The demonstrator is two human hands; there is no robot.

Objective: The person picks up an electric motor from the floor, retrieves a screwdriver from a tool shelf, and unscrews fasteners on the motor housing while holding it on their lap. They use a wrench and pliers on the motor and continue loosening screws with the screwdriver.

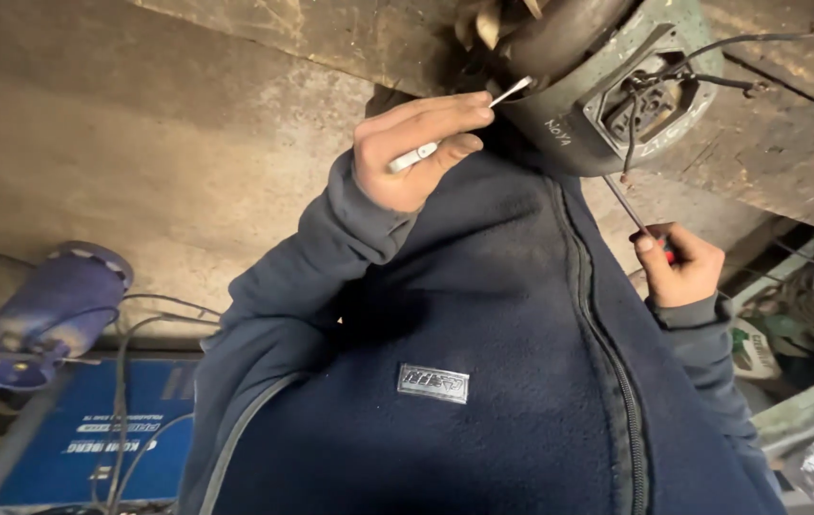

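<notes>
**Two tools held at a motor housing**

Nearest the camera, a dark blue fleece jacket (483,381) fills the lower view. Above it, the right hand (679,267) is closed round the red-handled screwdriver (628,212); its thin shaft slants up to the underside of the grey-green motor housing (607,86), apparently so that the tip bears on the casing. The left hand (416,143) is curled shut on a slim silver tool (454,129), pinched between thumb and fingers, with the pale tip angled up to the housing's left rim; a pinch of this kind suits fine placement. The housing rests against the worn counter (235,143), at its far edge in the top right of the view. Black wires (712,57) trail from its open square port. Lower left, a blue cylindrical unit (54,305) lies by thin cables.
</notes>
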